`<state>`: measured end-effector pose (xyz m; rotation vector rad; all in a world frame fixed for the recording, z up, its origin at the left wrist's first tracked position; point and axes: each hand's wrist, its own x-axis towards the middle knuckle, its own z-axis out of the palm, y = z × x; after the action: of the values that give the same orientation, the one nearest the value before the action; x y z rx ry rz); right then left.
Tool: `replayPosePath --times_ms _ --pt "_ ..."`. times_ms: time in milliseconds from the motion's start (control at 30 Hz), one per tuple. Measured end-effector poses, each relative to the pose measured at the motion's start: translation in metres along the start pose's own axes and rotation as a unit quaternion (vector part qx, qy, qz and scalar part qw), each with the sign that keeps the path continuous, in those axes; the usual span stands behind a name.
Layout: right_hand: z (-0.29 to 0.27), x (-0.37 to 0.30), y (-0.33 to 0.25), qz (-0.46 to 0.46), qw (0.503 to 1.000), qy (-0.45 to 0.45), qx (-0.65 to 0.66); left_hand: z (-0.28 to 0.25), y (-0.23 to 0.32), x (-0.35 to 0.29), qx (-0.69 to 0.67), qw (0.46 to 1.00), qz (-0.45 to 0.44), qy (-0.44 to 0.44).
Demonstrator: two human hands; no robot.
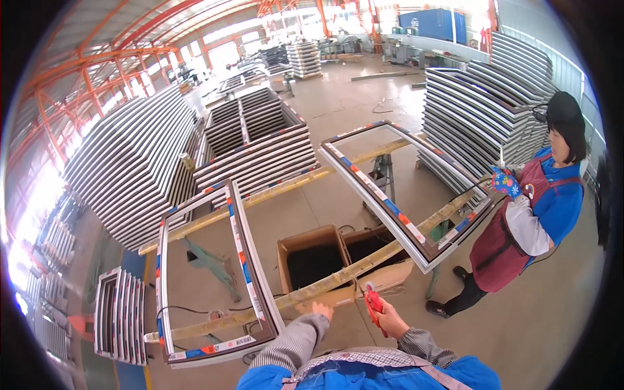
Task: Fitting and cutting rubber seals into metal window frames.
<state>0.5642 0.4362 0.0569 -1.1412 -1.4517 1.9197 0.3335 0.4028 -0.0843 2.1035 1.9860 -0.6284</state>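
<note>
My right hand (pixel 390 320) is closed around a pair of red hand cutters (pixel 373 301), their head pointing away from me. My left hand (pixel 320 311) is beside the near wooden beam (pixel 331 278), with its fingers apart and no object visible in it. To its left, a rectangular window frame (pixel 244 250) with patterned tape lies across two beams. A thin black strip (pixel 195 309) crosses this frame's lower part. Beyond my hands stand open cardboard boxes (pixel 281 260) with dark contents. A second taped frame (pixel 383 201) rests on the beams at the right.
At the right, a co-worker (pixel 520 214) in a blue top and maroon apron stands by the second frame, gloved hand (pixel 507 182) raised. Tall frame stacks rise at the left (pixel 133 166), centre (pixel 260 156) and right (pixel 471 120). Green trestle legs (pixel 214 266) stand below the beams.
</note>
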Motion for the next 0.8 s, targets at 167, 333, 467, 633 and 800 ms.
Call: replayPosePath --times_ms 167,333,467,633,800 --pt "-0.011 0.003 0.006 -0.024 0.999 0.019 0.044 -0.019 0.045 -0.006 -0.128 0.990 0.041 -0.052" --pt "-0.014 0.006 -0.003 -0.006 0.999 0.037 0.010 -0.095 0.057 -0.021 -0.324 0.945 0.013 0.049" --pt "-0.008 0.012 -0.009 -0.006 0.999 0.035 0.035 -0.081 0.054 -0.007 -0.465 0.876 0.082 0.103" --pt "0.000 0.013 -0.024 -0.034 0.998 0.015 0.043 -0.076 0.054 -0.010 -0.682 0.721 0.064 0.103" --pt "-0.001 0.014 -0.021 -0.024 0.998 -0.001 0.050 -0.092 0.052 -0.031 -0.746 0.660 -0.015 0.087"
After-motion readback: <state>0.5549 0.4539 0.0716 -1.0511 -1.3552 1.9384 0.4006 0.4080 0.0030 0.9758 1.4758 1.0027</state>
